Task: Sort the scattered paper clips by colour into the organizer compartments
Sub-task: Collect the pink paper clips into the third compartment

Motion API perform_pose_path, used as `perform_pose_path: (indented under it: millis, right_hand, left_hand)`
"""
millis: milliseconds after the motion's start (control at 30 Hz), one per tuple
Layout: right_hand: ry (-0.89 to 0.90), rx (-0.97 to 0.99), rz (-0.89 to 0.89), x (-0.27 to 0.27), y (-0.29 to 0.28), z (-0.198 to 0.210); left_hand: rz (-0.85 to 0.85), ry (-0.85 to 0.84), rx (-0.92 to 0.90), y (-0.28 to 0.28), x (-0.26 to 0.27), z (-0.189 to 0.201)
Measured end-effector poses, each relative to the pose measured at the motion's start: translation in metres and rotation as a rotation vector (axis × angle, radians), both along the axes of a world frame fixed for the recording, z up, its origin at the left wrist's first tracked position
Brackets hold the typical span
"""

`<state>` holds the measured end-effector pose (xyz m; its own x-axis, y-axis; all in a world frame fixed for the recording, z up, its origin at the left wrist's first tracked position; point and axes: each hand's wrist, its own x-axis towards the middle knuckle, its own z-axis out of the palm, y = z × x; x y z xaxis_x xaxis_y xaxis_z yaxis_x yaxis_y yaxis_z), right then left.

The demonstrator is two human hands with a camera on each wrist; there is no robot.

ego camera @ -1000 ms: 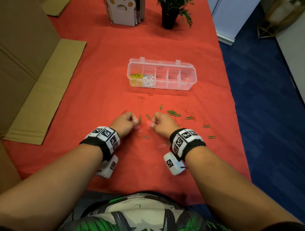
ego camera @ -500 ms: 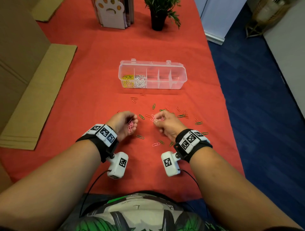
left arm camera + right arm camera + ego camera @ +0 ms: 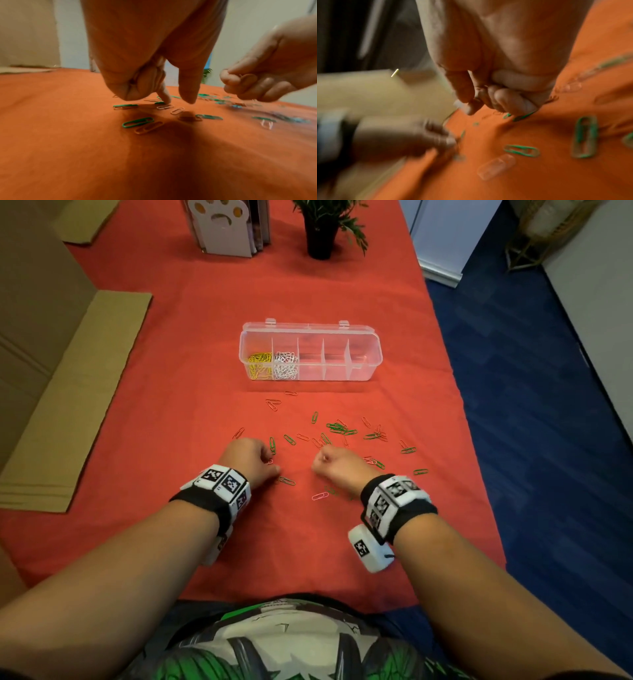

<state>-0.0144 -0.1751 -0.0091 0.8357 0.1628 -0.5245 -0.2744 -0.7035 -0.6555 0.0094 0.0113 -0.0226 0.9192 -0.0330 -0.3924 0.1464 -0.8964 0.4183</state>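
The clear organizer (image 3: 371, 350) stands mid-table with yellow clips (image 3: 259, 366) in its leftmost compartment and white clips (image 3: 285, 366) in the one beside it. Green clips (image 3: 339, 428) and pink clips (image 3: 320, 496) lie scattered on the red cloth in front of it. My left hand (image 3: 272, 465) is palm down; its index finger and thumb (image 3: 177, 101) come down on a pink clip (image 3: 163, 106), and the other fingers curl into the palm. My right hand (image 3: 317, 465) is a fist just above the cloth, with thin clip wires showing between thumb and fingers (image 3: 471, 106).
Flat cardboard (image 3: 78, 405) lies at the table's left. A book holder (image 3: 226, 224) and a potted plant (image 3: 322, 231) stand at the back. The table's right edge (image 3: 479, 460) drops to blue carpet close to the outermost clips.
My left hand, which lay half open with pink clips in its palm, has turned palm down onto the cloth. My right hand has drawn slightly back into a tighter fist.
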Motion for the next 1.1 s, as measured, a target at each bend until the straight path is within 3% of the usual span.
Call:
perform_pose_path:
  millis: [67,200,433,500,567,733,833,900,1000,1100]
  right_hand:
    - [-0.099,-0.235,0.188,-0.011,0.004,-0.002]
    - [-0.282,-0.517,0.419,-0.036,0.013,-0.008]
    - [-0.347,-0.569,0.469,-0.046,0.018,-0.01]
    - [-0.274,-0.391,0.356,-0.035,0.011,-0.013]
    - [-0.165,-0.153,0.135,-0.021,0.0,-0.012]
    - [0.13,0.493,-0.57,-0.004,-0.042,-0.004]
    - [0.24,0.809,-0.845,-0.002,-0.065,0.003]
    - [0.256,0.831,-0.894,0.0,-0.072,0.005]
    - [0.241,0.626,-0.812,0.006,-0.068,0.008]
    - [0.195,0.485,-0.699,0.017,-0.059,0.01]
  left_hand:
    - [-0.051,-0.04,0.035,0.001,0.001,-0.003]
    - [-0.121,-0.068,0.12,-0.001,0.001,-0.003]
    - [-0.182,-0.03,0.123,-0.003,-0.004,-0.002]
    - [-0.134,-0.047,0.04,-0.003,0.0,-0.004]
    - [-0.025,0.01,-0.097,-0.005,0.004,-0.002]
    - [0.592,0.493,-0.989,-0.019,0.014,0.017]
    - [0.675,0.669,-1.169,-0.023,0.018,0.029]
    - [0.662,0.677,-1.136,-0.029,0.024,0.03]
    - [0.577,0.642,-1.096,-0.047,0.047,0.046]
    - [0.558,0.51,-1.171,-0.063,0.09,0.07]
